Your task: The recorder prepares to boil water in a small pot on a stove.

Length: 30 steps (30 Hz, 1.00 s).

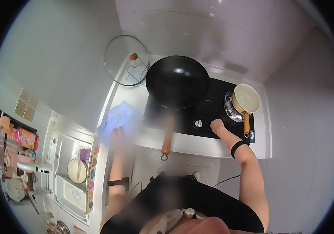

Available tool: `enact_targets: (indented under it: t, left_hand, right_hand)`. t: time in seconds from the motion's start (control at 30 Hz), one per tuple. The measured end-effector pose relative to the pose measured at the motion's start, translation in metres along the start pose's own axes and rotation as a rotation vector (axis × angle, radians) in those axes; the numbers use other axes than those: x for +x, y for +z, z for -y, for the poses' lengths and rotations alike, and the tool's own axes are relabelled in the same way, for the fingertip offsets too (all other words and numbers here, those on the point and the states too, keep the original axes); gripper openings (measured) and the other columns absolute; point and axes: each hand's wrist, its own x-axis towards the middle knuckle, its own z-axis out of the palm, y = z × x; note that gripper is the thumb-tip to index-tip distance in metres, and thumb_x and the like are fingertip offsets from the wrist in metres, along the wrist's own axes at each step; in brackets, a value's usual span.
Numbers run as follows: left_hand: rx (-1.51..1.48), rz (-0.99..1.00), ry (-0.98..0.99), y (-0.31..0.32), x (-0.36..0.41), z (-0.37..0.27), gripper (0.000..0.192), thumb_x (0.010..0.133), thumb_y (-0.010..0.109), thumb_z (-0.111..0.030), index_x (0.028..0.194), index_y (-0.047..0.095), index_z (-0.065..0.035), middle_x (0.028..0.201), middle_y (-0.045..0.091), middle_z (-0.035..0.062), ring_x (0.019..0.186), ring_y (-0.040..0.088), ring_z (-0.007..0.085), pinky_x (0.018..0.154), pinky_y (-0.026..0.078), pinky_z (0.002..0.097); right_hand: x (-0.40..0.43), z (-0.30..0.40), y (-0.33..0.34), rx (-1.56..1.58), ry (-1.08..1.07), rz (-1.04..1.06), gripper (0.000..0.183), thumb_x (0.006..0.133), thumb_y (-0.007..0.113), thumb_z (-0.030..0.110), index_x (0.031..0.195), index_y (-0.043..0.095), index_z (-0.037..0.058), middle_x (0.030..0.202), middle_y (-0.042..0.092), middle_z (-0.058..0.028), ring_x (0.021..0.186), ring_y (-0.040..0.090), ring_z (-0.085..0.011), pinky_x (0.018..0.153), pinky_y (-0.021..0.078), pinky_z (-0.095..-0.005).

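My left hand (118,137) is on a crumpled light blue cloth (123,120) on the white counter, left of the gas hob. Some of its outline is blurred, but the fingers look closed on the cloth. My right hand (217,126) is curled with its knuckles up at the hob's front, just right of a silver control knob (198,124). Whatever lies under those fingers is hidden. A black wok (177,82) sits on the hob's left side, its wooden handle (168,137) pointing towards me. On the right burner a cream saucepan (245,98) stands with its wooden handle towards me.
A glass lid (120,61) with a wooden knob leans in the back left corner. Left of the counter is a white sink (70,201) with a cream bowl (77,171) in it and a faucet (35,167) beyond. A pink bottle (26,138) stands near the window.
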Motion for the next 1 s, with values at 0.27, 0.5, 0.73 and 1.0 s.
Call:
enact_targets:
  t: [0.27,0.5,0.73,1.0]
  left_hand:
    - [0.074,-0.091,0.037,0.058,0.019,0.081,0.016,0.076,0.056,-0.014,0.086,0.052,-0.0036,0.087,0.054,0.0167,0.080,0.054,0.0340,0.065,0.043,0.0425]
    - [0.098,-0.252,-0.143,0.025,0.043,0.064,0.016,0.077,0.052,-0.010,0.092,0.052,-0.0059,0.087,0.053,0.0123,0.077,0.057,0.0327,0.065,0.046,0.0409]
    - [0.114,-0.510,-0.028,-0.041,0.070,0.081,0.028,0.071,0.057,-0.004,0.095,0.062,-0.0190,0.077,0.049,0.0074,0.064,0.054,0.0263,0.054,0.045,0.0374]
    - [0.332,-0.147,0.320,0.021,0.025,0.121,0.027,0.073,0.049,-0.009,0.099,0.057,-0.0107,0.095,0.051,0.0072,0.085,0.050,0.0261,0.070,0.043,0.0370]
  right_hand:
    - [0.000,0.006,-0.006,0.090,0.072,-0.040,0.019,0.079,0.050,0.012,0.084,0.068,0.0096,0.089,0.066,-0.0074,0.086,0.063,-0.0232,0.071,0.0503,-0.0336]
    - [0.002,0.008,-0.003,0.071,0.166,0.023,0.018,0.079,0.052,0.012,0.086,0.068,0.0107,0.091,0.066,-0.0060,0.088,0.063,-0.0221,0.070,0.0506,-0.0328]
    - [0.016,0.008,0.017,0.065,0.202,0.039,0.018,0.073,0.061,0.012,0.088,0.068,0.0080,0.087,0.066,-0.0050,0.077,0.065,-0.0220,0.051,0.0532,-0.0355]
    - [0.010,0.017,-0.001,0.087,0.204,0.068,0.018,0.080,0.051,0.012,0.087,0.067,0.0094,0.093,0.065,-0.0059,0.089,0.062,-0.0212,0.069,0.0501,-0.0321]
